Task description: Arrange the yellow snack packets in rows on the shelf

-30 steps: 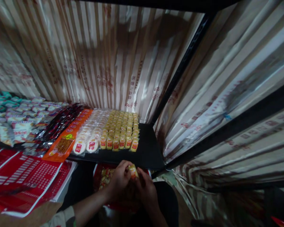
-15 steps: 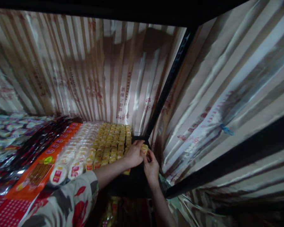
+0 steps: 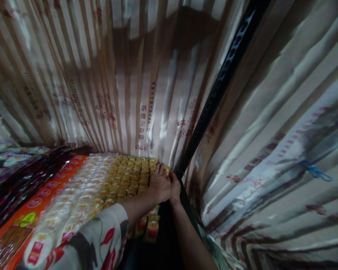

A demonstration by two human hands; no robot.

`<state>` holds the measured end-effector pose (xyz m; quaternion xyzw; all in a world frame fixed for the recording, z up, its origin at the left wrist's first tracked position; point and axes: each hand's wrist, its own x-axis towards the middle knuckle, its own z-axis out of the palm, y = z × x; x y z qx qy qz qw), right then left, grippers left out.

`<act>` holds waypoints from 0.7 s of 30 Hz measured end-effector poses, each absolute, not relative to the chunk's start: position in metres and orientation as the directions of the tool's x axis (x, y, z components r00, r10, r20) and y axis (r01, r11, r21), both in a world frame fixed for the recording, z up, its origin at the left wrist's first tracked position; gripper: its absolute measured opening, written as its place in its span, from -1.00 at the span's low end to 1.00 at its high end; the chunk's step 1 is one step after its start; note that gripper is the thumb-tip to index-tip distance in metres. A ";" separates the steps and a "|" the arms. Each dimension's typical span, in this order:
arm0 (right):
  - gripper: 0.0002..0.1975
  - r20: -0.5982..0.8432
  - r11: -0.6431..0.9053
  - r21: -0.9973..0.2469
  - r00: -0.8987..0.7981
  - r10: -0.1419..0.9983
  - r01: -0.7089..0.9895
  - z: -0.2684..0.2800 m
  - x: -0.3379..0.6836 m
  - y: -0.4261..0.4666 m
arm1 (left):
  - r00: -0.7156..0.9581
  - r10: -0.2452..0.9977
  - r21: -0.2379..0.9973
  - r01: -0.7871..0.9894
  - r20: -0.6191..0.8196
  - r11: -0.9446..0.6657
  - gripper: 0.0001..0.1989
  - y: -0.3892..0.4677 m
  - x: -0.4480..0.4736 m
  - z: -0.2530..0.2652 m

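My left hand (image 3: 160, 184) reaches to the far end of the rows, its fingers together against a small yellow snack packet (image 3: 166, 170). From the right, my right hand (image 3: 175, 188) closes on that same packet; its fingertips are partly hidden. The packet is at the back, beside the end of the nearest row. Several straight rows of like yellow snack packets (image 3: 124, 176) lie left of my hands, and my left forearm crosses over them. The near ends of the rows show orange labels.
A black shelf (image 3: 169, 232) lies beneath, with a black slotted post (image 3: 214, 101) at its back corner. Printed pleated sheeting (image 3: 129, 93) hangs behind and at the right. Leftward are clear-wrapped white round packets (image 3: 76, 202), an orange pack (image 3: 42, 193) and dark shiny packs (image 3: 25, 182).
Both hands have moved toward the back with the yellow packet, from above the shelf to the far end of the rows. The view has come closer and tilted.
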<state>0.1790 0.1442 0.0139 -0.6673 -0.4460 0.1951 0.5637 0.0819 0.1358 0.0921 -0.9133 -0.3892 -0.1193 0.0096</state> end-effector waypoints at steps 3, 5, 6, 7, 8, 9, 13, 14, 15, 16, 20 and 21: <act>-0.51 0.240 -0.001 -0.908 0.522 0.819 0.419 0.011 0.176 0.155 | 0.656 0.725 0.158 0.709 0.212 -0.688 -0.65 0.147 0.079 0.085; -0.53 0.236 -0.031 -0.892 0.525 0.818 0.450 0.009 0.173 0.160 | 0.663 0.718 0.209 0.687 0.214 -0.696 -0.65 0.152 0.075 0.082; -0.53 0.237 -0.036 -0.888 0.523 0.819 0.459 0.008 0.171 0.162 | 0.661 0.716 0.235 0.676 0.223 -0.698 -0.65 0.154 0.073 0.081; -0.53 0.243 -0.027 -0.887 0.515 0.822 0.462 0.007 0.169 0.164 | 0.658 0.716 0.261 0.667 0.233 -0.698 -0.65 0.156 0.071 0.080; -0.54 0.255 -0.009 -0.886 0.501 0.827 0.464 0.006 0.168 0.167 | 0.654 0.718 0.288 0.659 0.237 -0.695 -0.64 0.156 0.069 0.079; -0.55 0.272 0.013 -0.882 0.486 0.830 0.470 0.005 0.167 0.169 | 0.646 0.724 0.312 0.654 0.242 -0.689 -0.63 0.157 0.068 0.078; -0.58 0.306 0.054 -0.871 0.453 0.837 0.489 0.001 0.164 0.176 | 0.642 0.725 0.313 0.654 0.252 -0.688 -0.62 0.155 0.063 0.078; -0.57 0.306 0.043 -0.869 0.467 0.830 0.494 0.000 0.164 0.177 | 0.647 0.723 0.294 0.662 0.241 -0.690 -0.61 0.155 0.062 0.078; -0.55 0.308 0.029 -0.866 0.486 0.818 0.500 -0.002 0.163 0.177 | 0.651 0.725 0.278 0.670 0.228 -0.689 -0.61 0.155 0.061 0.079; -0.53 0.314 0.013 -0.861 0.512 0.799 0.508 -0.004 0.163 0.177 | 0.652 0.730 0.265 0.681 0.206 -0.683 -0.60 0.154 0.060 0.079; -0.60 0.321 -0.035 -0.834 0.536 0.781 0.550 -0.007 0.160 0.176 | 0.654 0.743 0.212 0.713 0.143 -0.668 -0.60 0.155 0.059 0.082; -0.64 0.314 -0.038 -0.827 0.517 0.796 0.561 -0.006 0.159 0.176 | 0.656 0.742 0.197 0.716 0.137 -0.669 -0.60 0.156 0.059 0.083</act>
